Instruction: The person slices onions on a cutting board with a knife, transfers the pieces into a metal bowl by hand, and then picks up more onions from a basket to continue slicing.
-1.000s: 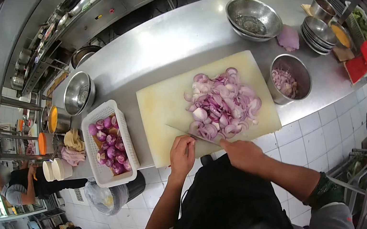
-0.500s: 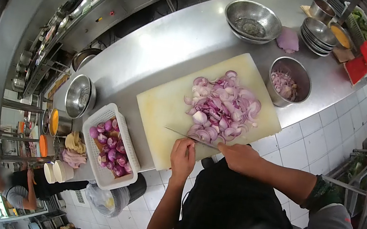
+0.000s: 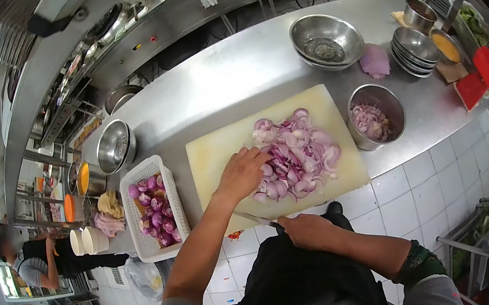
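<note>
Sliced red onion [image 3: 299, 152] lies in a loose pile on the pale cutting board [image 3: 219, 148]. At the pile's left edge, my left hand [image 3: 244, 172] reaches in with its fingers curled over onion; the palm and fingers hide most of what is under them. My right hand [image 3: 303, 229] is wrapped around the handle of a knife [image 3: 256, 218]. Its blade points left, off the board's near edge and close to my left forearm. A white perforated basket [image 3: 128, 223] with several peeled red onions [image 3: 156, 210] stands left of the board.
Right of the board stands a steel pot [image 3: 392, 122] holding cut onion. Steel bowls [image 3: 329, 34] and a purple cloth [image 3: 375, 61] sit at the back; another bowl pair [image 3: 113, 147] is at left. A person [image 3: 35, 260] stands beyond the table's left end.
My left hand has left the knife area and moved up to the onion pile. My right hand has drawn the knife back off the board, towards my body. The view has shifted slightly.
</note>
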Tool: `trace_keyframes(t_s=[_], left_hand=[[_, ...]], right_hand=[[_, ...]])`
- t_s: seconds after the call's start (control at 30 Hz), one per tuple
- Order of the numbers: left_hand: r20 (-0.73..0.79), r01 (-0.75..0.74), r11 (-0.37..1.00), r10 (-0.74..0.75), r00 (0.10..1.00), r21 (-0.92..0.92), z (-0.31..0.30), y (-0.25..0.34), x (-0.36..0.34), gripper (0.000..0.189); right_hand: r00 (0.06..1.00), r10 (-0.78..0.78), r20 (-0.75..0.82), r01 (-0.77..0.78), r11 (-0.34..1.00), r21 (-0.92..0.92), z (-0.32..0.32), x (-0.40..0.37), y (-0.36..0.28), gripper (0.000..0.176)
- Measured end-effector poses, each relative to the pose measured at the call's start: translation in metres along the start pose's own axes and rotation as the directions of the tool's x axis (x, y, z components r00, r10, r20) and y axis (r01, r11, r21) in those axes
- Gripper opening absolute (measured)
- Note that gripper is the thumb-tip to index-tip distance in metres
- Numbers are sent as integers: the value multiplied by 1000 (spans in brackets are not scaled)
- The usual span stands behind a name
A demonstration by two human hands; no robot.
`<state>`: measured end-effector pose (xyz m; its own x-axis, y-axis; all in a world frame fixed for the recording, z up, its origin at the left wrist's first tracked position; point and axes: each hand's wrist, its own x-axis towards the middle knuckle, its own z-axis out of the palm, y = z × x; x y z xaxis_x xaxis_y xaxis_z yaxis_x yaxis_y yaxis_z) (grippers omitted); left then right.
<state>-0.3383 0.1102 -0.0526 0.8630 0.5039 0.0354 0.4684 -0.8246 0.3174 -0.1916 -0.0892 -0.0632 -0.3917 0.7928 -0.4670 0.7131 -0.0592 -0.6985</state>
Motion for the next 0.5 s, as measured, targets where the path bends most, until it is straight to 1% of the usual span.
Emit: trace_keyframes(t_s=[0.1, 0.13, 0.2, 0.3, 0.33, 0.43, 0.5], left_hand=[[73, 46, 999, -46, 996, 8, 0, 1, -4, 41], [87, 67, 998, -67, 994, 11, 0, 0, -4, 41], [80, 18, 1000, -18, 997, 3, 0, -3, -4, 39], [63, -19, 1000, 21, 998, -20, 6, -8, -8, 38], [58, -28, 999, 29, 998, -28, 7, -9, -11, 38], [-152, -34, 993, 16, 988, -114, -2, -2, -17, 37], [-296, 9, 989, -53, 954, -149, -6, 4, -30, 37]], right_hand=[[998, -35, -49, 34, 999, -12, 1, 3, 5, 42], [999, -28, -37, 28, 1000, -12, 0, 5, 6, 45], [1000, -15, -3, 15, 1000, -15, -1, 8, 6, 51], [1000, -8, 0, 8, 1000, -9, -4, 9, 2, 52], [1000, -7, -13, 7, 1000, -12, -5, 9, 0, 49], [998, 4, -58, -6, 1000, -24, -9, 8, -2, 41], [996, 26, -80, -29, 999, -38, -16, 8, 6, 37]])
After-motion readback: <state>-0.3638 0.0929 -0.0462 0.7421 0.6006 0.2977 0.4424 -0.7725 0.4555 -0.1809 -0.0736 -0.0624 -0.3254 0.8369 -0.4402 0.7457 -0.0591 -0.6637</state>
